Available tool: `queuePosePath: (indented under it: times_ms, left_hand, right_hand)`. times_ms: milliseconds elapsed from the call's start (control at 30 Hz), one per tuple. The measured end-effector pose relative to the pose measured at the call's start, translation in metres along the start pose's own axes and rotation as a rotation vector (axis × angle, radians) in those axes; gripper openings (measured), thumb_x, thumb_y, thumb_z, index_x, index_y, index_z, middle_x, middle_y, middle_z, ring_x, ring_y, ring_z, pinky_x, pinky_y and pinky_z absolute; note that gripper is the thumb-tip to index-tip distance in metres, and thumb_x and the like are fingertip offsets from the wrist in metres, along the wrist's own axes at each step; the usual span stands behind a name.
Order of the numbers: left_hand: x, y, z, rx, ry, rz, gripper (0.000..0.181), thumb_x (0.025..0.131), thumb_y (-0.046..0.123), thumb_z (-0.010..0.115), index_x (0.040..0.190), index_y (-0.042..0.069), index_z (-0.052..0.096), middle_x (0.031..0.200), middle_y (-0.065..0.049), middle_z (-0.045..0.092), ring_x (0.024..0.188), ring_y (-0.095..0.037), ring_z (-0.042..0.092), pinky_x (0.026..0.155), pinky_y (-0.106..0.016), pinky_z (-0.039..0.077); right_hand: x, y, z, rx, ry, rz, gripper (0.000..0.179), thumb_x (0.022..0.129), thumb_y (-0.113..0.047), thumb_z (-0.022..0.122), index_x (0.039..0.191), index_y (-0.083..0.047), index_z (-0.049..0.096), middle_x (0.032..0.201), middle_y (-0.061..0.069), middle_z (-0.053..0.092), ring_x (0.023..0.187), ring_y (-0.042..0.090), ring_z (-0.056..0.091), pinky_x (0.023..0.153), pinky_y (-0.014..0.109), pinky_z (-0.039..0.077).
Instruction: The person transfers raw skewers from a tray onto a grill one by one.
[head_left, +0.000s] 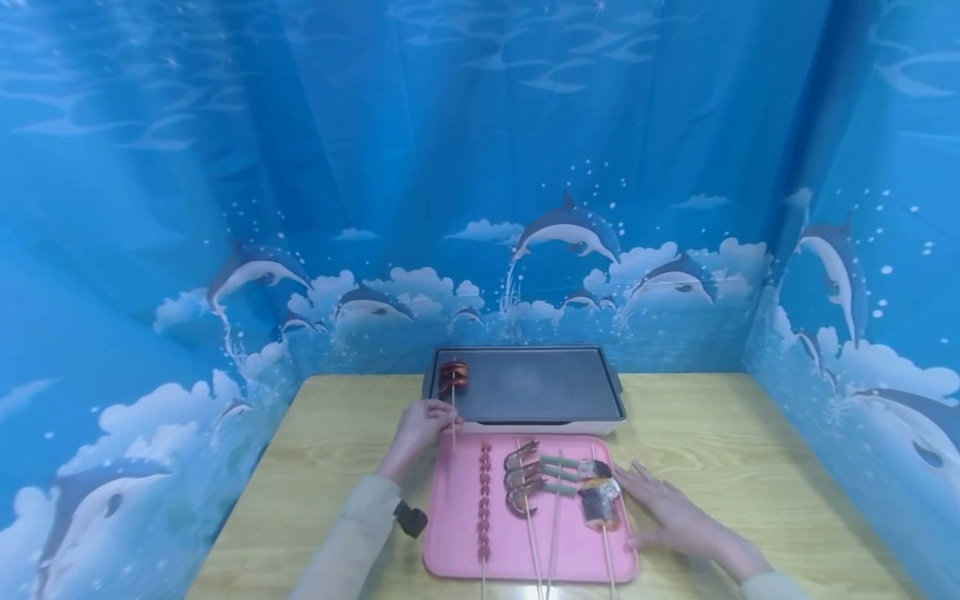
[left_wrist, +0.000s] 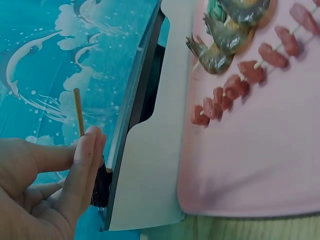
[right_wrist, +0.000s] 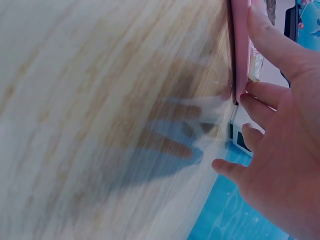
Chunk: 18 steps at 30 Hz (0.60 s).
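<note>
My left hand point(head_left: 422, 429) pinches the bare lower part of a wooden skewer point(left_wrist: 78, 111) between thumb and fingers. The dark red, glossy food point(head_left: 453, 377) on that skewer lies at the left end of a black griddle point(head_left: 540, 383); its kind cannot be made out. My right hand point(head_left: 671, 512) is at the right rim of a pink tray point(head_left: 457, 542), its fingers spread and fairly straight. In the right wrist view, the thumb and some fingertips touch the tray's edge point(right_wrist: 242, 55).
On the tray lie a skewer of small red meat pieces point(head_left: 483, 504), a shrimp skewer point(head_left: 521, 479), a skewer of green sticks point(head_left: 558, 476) and silvery-skinned fish pieces point(head_left: 597, 504) on a stick. Stick ends overhang the near rim. A dolphin-print curtain point(head_left: 420, 167) surrounds the wooden table point(head_left: 300, 467).
</note>
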<state>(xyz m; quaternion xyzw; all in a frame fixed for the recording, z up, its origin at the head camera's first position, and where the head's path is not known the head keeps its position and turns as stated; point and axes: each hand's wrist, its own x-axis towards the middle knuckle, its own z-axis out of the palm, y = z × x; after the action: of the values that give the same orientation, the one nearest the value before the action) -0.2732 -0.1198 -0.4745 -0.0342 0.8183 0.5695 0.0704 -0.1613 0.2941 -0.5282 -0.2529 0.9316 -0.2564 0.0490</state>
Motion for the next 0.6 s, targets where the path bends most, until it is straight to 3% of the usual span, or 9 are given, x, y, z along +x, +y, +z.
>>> queuePosePath:
  times_ms: [133, 333, 600]
  left_hand:
    - [0.003, 0.002, -0.001, 0.02, 0.06, 0.012, 0.016, 0.096, 0.01, 0.068, 0.105, -0.004, 0.071, 0.086, -0.01, 0.075, 0.069, -0.015, 0.069, 0.077, -0.045, 0.062]
    - [0.003, -0.002, -0.003, 0.206, 0.159, 0.065, 0.013, 0.091, 0.014, 0.076, 0.093, 0.002, 0.072, 0.072, -0.005, 0.072, 0.064, -0.018, 0.069, 0.059, -0.032, 0.058]
    - [0.006, -0.014, -0.001, 0.275, 0.155, 0.079, 0.014, 0.09, 0.016, 0.077, 0.087, 0.006, 0.068, 0.068, -0.003, 0.069, 0.063, -0.018, 0.068, 0.052, -0.025, 0.054]
  right_hand:
    - [0.0, 0.0, 0.0, 0.002, 0.0, 0.001, 0.098, 0.08, -0.054, 0.077, 0.153, -0.001, 0.039, 0.156, 0.027, 0.037, 0.142, 0.059, 0.023, 0.106, 0.082, 0.019]
    - [0.001, 0.001, 0.001, -0.005, 0.004, -0.002, 0.097, 0.081, -0.054, 0.077, 0.153, -0.002, 0.04, 0.156, 0.027, 0.037, 0.142, 0.059, 0.024, 0.106, 0.081, 0.02]
    - [0.0, 0.002, 0.002, -0.001, 0.006, 0.004, 0.097, 0.08, -0.054, 0.077, 0.153, -0.002, 0.04, 0.156, 0.027, 0.037, 0.142, 0.059, 0.024, 0.106, 0.082, 0.019]
